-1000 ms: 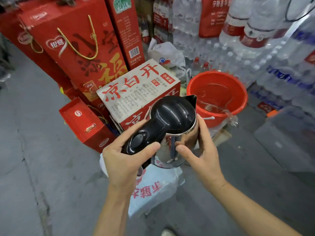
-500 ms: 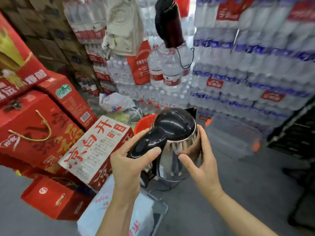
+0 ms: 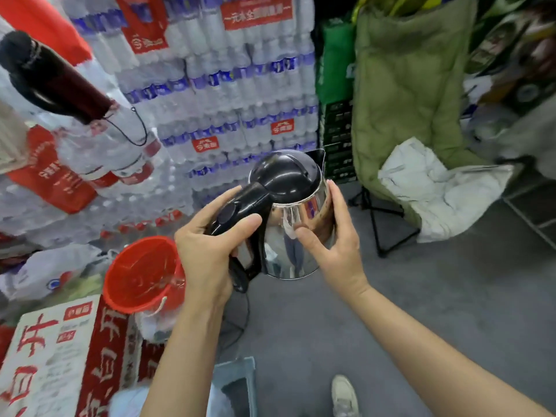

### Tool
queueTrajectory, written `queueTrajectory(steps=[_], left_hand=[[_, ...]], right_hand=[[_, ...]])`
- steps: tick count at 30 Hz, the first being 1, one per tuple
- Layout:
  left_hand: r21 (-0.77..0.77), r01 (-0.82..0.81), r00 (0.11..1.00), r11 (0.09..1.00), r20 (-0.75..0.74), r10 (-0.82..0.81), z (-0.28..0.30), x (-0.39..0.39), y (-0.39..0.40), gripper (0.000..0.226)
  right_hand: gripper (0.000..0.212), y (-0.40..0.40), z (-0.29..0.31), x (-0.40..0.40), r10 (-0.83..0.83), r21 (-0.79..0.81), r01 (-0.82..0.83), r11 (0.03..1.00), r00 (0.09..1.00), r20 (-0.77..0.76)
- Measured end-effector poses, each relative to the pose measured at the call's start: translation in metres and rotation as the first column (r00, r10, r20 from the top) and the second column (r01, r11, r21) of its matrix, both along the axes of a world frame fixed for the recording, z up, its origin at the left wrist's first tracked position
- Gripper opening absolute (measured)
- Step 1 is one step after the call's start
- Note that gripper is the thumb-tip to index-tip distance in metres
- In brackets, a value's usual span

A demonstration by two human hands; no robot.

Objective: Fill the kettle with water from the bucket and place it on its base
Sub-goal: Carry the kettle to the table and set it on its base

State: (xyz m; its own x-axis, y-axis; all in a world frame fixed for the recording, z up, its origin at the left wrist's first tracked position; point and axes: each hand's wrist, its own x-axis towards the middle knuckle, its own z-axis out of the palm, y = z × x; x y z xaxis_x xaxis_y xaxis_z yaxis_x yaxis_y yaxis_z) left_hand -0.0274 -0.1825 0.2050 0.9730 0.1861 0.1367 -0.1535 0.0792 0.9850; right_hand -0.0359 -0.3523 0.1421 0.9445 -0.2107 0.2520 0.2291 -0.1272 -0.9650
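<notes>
Between both grips (lid shut), the kettle (image 3: 296,212); left hand (image 3: 207,251) on its handle.

The white and red carton (image 3: 51,356) at lower left, just below the red bucket (image 3: 141,273), bears large red characters: 开 on its white top face, with part of 白 beneath it, and white 开 on its red side. A small red tag above the top 开 is too blurred to read. Beyond the bucket, red labels (image 3: 204,143) on the stacked water bottle packs (image 3: 228,94) carry white characters too small to make out.
</notes>
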Motion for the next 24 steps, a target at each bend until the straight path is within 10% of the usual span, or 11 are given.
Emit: queueTrajectory(steps=[24], left_hand=[[-0.086, 0.737, 0.667, 0.67, -0.067, -0.742, -0.017, 0.046, -0.474, 0.051]], right_hand=[[0.09, -0.41, -0.011, -0.078, -0.746, -0.047, 0.747, 0.663, 0.654, -0.12]])
